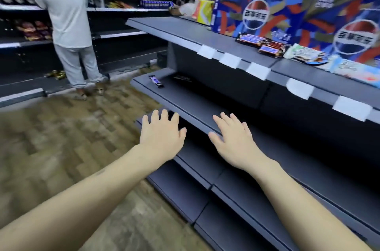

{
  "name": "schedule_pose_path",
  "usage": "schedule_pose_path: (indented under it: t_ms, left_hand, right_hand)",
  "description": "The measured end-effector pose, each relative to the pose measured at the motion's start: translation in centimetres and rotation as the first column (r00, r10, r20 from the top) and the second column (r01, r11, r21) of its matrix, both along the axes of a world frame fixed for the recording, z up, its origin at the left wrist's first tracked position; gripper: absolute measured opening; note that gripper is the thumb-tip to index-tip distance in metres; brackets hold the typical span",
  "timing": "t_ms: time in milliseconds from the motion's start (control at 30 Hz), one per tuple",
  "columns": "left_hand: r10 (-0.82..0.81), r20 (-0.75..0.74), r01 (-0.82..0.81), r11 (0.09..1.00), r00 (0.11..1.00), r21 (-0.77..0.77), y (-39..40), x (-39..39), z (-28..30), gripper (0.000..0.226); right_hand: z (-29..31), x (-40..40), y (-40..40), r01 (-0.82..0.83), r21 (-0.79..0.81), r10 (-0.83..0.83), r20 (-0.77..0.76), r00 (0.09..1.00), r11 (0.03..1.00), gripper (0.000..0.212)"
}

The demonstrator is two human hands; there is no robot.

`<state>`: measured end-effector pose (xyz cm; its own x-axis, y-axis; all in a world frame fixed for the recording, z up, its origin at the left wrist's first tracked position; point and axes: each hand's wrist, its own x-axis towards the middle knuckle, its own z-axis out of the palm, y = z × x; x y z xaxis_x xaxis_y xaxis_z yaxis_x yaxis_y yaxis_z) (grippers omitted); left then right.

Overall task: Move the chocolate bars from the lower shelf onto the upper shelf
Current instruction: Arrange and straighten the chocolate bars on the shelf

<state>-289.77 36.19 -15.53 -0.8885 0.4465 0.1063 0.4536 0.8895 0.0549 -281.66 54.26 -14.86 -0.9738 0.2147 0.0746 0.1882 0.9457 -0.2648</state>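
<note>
One dark chocolate bar [156, 81] lies near the left end of the lower shelf [185, 98]; a second dark wrapper [182, 78] lies deeper in shadow behind it. On the upper shelf [185, 32] sit two piles of brown chocolate bars [249, 40] [270, 49] and white-wrapped bars [306, 56]. My left hand [161, 134] and my right hand [233, 134] are stretched forward with fingers spread, empty, over the front edge of the lower shelf, well short of the bar.
Blue cola cartons [263, 12] stand along the back of the upper shelf. A person in a white shirt [65, 10] stands in the aisle at the opposite shelving [123, 7]. White price tags [258, 70] hang from the upper shelf's edge. Wood floor [61, 127] lies left.
</note>
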Motion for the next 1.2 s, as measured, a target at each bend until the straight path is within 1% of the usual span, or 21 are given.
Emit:
schedule_pose_path:
  t_ms: [133, 300, 433, 533, 700, 833, 933, 1033, 1133, 1200]
  left_hand:
    - [-0.019, 0.004, 0.019, 0.999, 1.000, 0.033, -2.0, -4.4, -1.6, 0.055]
    - [-0.045, 0.006, 0.044, 0.995, 0.999, 0.095, -2.1, -9.9, -3.2, 0.049]
    - [-0.055, 0.017, 0.053, 0.993, 0.998, 0.103, -1.0, -14.8, -4.9, 0.047]
    - [-0.060, 0.041, 0.055, 0.992, 0.997, 0.113, -0.1, -18.7, -5.9, 0.044]
    - [-0.039, 0.070, 0.033, 0.996, 0.997, 0.087, 1.2, -25.5, -7.7, 0.043]
    - [-0.046, 0.099, 0.036, 0.994, 0.994, 0.101, 1.9, -31.0, -9.1, 0.045]
    - [-0.068, 0.080, 0.059, 0.992, 0.994, 0.115, 2.3, -35.7, -10.9, 0.046]
    - [-0.113, 0.013, 0.111, 0.988, 0.993, 0.103, 3.1, -40.6, -13.1, 0.046]
    - [-0.138, -0.037, 0.141, 0.980, 0.990, 0.138, 4.1, -45.2, -15.5, 0.052]
    - [-0.131, -0.052, 0.137, 0.979, 0.990, 0.151, 4.9, -47.8, -17.0, 0.054]
  right_hand:
    - [-1.6, -4.8, -2.2, -0.001, -0.017, 0.001, 0.038, 0.999, 1.000, 0.059]
    - [-3.9, -10.7, -2.6, 0.007, -0.016, -0.006, 0.078, 0.997, 1.000, 0.060]
    - [-6.0, -15.8, -1.6, -0.004, -0.017, 0.006, 0.113, 0.994, 1.000, 0.060]
    - [-7.6, -20.3, -0.5, -0.016, -0.014, 0.017, 0.108, 0.994, 1.000, 0.061]
    - [-9.5, -27.3, 0.7, -0.026, -0.050, 0.032, 0.134, 0.990, 0.998, 0.061]
    - [-10.9, -32.9, 0.9, -0.010, -0.091, 0.020, 0.113, 0.993, 0.996, 0.062]
    - [-12.6, -37.6, 0.9, 0.017, -0.126, -0.005, 0.095, 0.996, 0.992, 0.064]
    - [-14.7, -42.3, 1.4, 0.050, -0.101, -0.046, 0.043, 0.998, 0.994, 0.064]
    - [-17.0, -46.2, 2.2, 0.114, -0.106, -0.116, -0.007, 0.993, 0.988, 0.063]
    - [-18.6, -48.2, 3.1, 0.188, -0.041, -0.189, -0.030, 0.982, 0.981, 0.063]
